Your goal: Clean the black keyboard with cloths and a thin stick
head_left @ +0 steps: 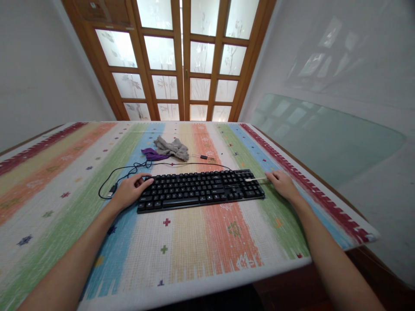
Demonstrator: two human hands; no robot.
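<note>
A black keyboard lies at a slight slant on the striped tablecloth in front of me. My left hand grips its left end, thumb on top and the other fingers curled at the upper corner. Pinched in my right hand, just past the right end, is a thin pale cotton swab. Its tip points left and meets the number-pad keys, or hovers just over them; I cannot tell which.
Beyond the keyboard lie a crumpled grey cloth, a purple cloth and a small black-ended tool. The black cable loops left to its USB plug. A wall and glass panel stand right of the table.
</note>
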